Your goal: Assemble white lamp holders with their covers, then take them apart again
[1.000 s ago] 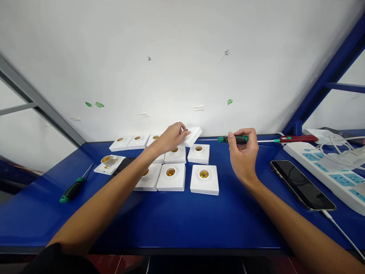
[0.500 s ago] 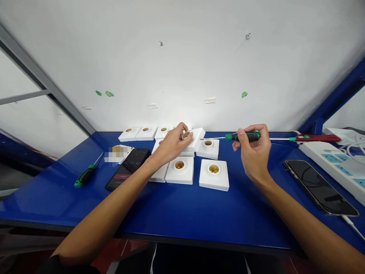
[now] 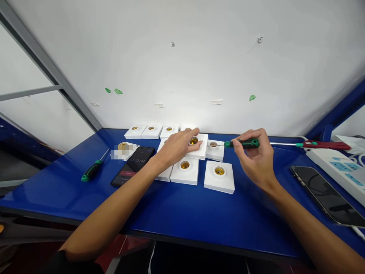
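A square white lamp holder (image 3: pixel 202 147) with a brass-coloured screw socket is gripped in my left hand (image 3: pixel 177 146), fingers and thumb about the socket. It is lifted over neighbouring holders. My right hand (image 3: pixel 258 161) is closed round the green-and-black handle of a screwdriver (image 3: pixel 245 143). Its shaft points left, and the tip appears at the right edge of the held lamp holder; whether they touch I cannot tell. One lamp holder (image 3: pixel 211 184) lies nearer me, with another (image 3: pixel 186 177) to its left. Part of a further holder (image 3: pixel 216 154) shows behind the screwdriver shaft.
Several lamp holders (image 3: pixel 151 133) line the wall. At left are a second screwdriver (image 3: pixel 92 169), a phone with a timer (image 3: pixel 134 163) and a partly blurred white piece (image 3: pixel 132 149). At right lie a red-handled tool (image 3: pixel 325 145), a power strip (image 3: pixel 327 160) and another phone (image 3: pixel 325 194).
The view has shifted slightly, moving the scene rightward. In my left hand the lamp holder is turned flatter, its socket showing more. The screwdriver stays in my right hand.
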Motion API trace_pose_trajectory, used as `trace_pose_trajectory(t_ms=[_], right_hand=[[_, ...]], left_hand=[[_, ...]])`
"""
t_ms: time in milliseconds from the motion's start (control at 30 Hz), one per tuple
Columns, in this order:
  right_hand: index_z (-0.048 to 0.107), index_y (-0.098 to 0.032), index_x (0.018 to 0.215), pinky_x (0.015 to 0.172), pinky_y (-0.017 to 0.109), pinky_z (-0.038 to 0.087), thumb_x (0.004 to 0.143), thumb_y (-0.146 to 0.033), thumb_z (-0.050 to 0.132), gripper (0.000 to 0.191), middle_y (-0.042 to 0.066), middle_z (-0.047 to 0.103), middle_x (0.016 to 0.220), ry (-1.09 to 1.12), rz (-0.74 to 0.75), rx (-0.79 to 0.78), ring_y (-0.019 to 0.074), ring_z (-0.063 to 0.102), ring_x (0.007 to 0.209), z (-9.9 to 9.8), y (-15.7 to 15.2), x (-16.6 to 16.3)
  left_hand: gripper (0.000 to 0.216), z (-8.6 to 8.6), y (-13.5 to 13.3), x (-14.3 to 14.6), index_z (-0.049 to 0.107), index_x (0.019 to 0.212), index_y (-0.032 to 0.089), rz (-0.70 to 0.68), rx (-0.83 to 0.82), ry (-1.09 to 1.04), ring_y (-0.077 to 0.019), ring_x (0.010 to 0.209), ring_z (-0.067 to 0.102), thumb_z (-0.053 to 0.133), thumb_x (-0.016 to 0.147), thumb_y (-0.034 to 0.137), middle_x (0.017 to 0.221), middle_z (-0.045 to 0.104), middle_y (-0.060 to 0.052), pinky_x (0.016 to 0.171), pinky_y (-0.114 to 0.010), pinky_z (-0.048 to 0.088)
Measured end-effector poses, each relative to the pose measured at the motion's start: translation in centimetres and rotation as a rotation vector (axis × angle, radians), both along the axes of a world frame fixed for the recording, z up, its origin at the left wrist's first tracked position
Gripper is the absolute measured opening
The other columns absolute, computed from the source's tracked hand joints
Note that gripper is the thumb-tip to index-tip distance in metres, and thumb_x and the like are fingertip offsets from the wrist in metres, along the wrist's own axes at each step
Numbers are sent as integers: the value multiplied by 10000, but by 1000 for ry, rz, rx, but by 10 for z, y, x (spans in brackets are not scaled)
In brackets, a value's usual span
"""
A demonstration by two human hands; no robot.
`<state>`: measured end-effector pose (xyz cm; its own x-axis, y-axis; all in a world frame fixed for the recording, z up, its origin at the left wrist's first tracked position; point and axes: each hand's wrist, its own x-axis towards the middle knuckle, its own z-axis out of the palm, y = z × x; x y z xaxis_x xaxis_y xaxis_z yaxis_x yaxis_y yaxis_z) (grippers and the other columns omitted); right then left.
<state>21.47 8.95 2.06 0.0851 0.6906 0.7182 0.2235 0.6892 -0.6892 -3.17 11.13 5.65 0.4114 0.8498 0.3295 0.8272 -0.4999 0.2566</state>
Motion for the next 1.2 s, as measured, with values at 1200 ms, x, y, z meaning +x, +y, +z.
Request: trace_pose_trajectory(t_ms=[1200], right_hand=[[522,-232,916,649,296,512,926,-315,687,185,-45,546,813,134,-368,-14,115,591,681,-5,21,18]], left_hand=[[485,-9,132,69,646,1150,199,121,-173,304,-284,979,696,496,990,632,1136,732,-115,787,-355,483]])
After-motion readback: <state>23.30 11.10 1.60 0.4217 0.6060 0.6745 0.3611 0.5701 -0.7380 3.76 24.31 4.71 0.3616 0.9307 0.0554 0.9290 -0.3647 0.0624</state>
